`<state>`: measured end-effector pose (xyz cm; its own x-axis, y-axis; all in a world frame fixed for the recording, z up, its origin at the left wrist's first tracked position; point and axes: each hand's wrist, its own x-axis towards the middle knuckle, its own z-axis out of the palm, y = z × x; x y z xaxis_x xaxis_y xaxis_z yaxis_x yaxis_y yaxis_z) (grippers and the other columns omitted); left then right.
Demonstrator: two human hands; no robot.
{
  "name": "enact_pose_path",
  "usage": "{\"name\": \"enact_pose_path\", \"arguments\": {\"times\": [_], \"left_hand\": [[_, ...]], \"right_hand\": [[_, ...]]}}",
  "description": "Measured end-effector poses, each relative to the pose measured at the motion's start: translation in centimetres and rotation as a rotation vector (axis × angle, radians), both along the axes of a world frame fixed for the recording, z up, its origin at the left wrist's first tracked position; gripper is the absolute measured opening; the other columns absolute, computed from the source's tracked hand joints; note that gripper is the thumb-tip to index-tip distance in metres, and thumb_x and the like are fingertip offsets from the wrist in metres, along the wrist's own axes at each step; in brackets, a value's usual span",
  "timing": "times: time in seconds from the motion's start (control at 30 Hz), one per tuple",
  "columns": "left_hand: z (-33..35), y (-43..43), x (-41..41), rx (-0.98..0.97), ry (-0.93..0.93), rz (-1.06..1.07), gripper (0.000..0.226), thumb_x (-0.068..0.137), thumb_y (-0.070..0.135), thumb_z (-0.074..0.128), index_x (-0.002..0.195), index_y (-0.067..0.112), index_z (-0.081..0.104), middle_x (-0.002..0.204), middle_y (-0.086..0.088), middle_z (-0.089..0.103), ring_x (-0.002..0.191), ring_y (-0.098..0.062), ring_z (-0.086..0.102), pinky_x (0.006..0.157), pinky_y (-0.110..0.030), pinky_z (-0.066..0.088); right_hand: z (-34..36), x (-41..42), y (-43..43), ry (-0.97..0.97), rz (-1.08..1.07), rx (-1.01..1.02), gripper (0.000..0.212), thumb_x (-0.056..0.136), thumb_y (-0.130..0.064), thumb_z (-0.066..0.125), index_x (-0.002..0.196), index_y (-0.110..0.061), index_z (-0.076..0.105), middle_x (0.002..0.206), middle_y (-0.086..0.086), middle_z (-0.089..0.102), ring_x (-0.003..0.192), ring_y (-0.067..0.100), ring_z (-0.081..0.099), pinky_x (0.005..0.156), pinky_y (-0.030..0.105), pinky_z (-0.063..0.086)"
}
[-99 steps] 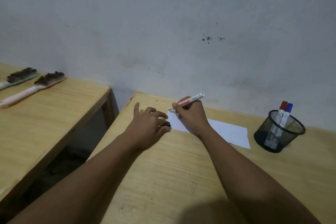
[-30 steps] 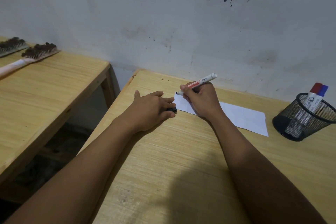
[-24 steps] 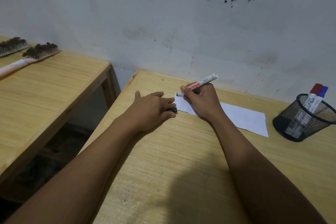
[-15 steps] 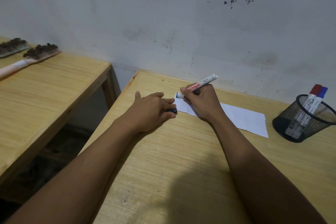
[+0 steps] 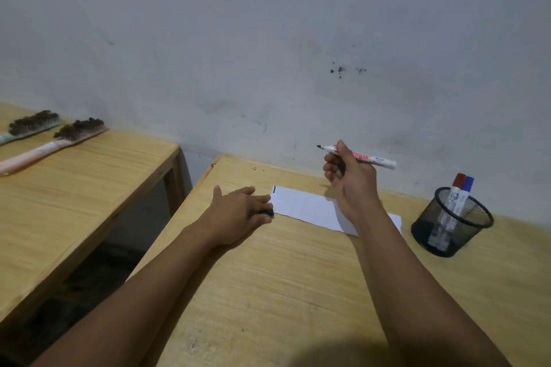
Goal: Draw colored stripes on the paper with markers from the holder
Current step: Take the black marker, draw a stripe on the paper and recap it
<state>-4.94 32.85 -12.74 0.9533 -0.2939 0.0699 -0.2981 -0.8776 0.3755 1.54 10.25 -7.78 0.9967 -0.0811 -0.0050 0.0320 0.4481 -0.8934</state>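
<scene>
A white strip of paper (image 5: 304,205) lies on the wooden desk (image 5: 283,277), with a short black stripe (image 5: 274,189) at its left end. My right hand (image 5: 348,179) holds an uncapped white marker (image 5: 372,158) lifted above the paper, its black tip pointing left. My left hand (image 5: 238,211) rests palm down at the paper's left edge, fingers closed over a small black marker cap (image 5: 267,212). A black mesh holder (image 5: 451,223) at the right contains a red-capped marker (image 5: 457,185) and a blue-capped marker (image 5: 467,188).
A second wooden table (image 5: 74,188) stands to the left across a gap, with two brushes (image 5: 53,143) lying on it. A grey wall (image 5: 268,53) runs directly behind both tables.
My right hand lifted the marker off the paper's left end and moved up and right; a short black stripe now shows there. The left hand stayed put.
</scene>
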Motion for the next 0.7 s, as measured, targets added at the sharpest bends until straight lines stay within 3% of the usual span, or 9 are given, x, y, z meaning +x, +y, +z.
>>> {"name": "enact_pose_path", "arguments": {"times": [0.13, 0.23, 0.47, 0.7], "left_hand": [[1.2, -1.1, -1.6, -0.209, -0.075, 0.143, 0.039, 0.085, 0.063, 0.043, 0.114, 0.048, 0.063, 0.132, 0.015, 0.061, 0.123, -0.014, 0.055, 0.106, -0.057, 0.029], [3.6, -2.6, -2.5, -0.371, -0.154, 0.132, 0.035, 0.084, 0.063, 0.048, 0.113, 0.051, 0.064, 0.131, 0.017, 0.062, 0.120, -0.009, 0.058, 0.107, -0.056, 0.035], [12.5, -9.7, -5.8, -0.416, -0.314, -0.033, 0.026, 0.090, 0.052, 0.057, 0.108, 0.039, 0.070, 0.120, 0.019, 0.068, 0.110, 0.000, 0.060, 0.103, -0.044, 0.042], [17.5, -15.4, -9.4, -0.417, -0.393, -0.199, 0.028, 0.090, 0.048, 0.059, 0.113, 0.037, 0.070, 0.119, 0.016, 0.068, 0.108, -0.001, 0.061, 0.101, -0.041, 0.044]], "right_hand": [[3.4, -3.7, -2.6, -0.121, 0.020, -0.204, 0.018, 0.099, -0.019, 0.067, 0.091, -0.004, 0.072, 0.072, 0.007, 0.068, 0.057, 0.013, 0.060, 0.055, 0.023, 0.050], [4.8, -6.6, -4.3, -0.189, 0.026, -0.373, 0.019, 0.098, -0.019, 0.069, 0.091, -0.003, 0.075, 0.071, 0.008, 0.069, 0.057, 0.016, 0.058, 0.055, 0.028, 0.048], [9.2, -12.9, -7.9, -0.300, -0.029, -0.490, 0.026, 0.097, -0.018, 0.070, 0.092, 0.007, 0.075, 0.065, 0.005, 0.071, 0.051, 0.015, 0.055, 0.048, 0.025, 0.044], [13.1, -17.7, -12.5, -0.406, -0.090, -0.556, 0.025, 0.097, -0.023, 0.070, 0.090, 0.000, 0.078, 0.068, 0.007, 0.070, 0.053, 0.017, 0.053, 0.053, 0.028, 0.042]]}}
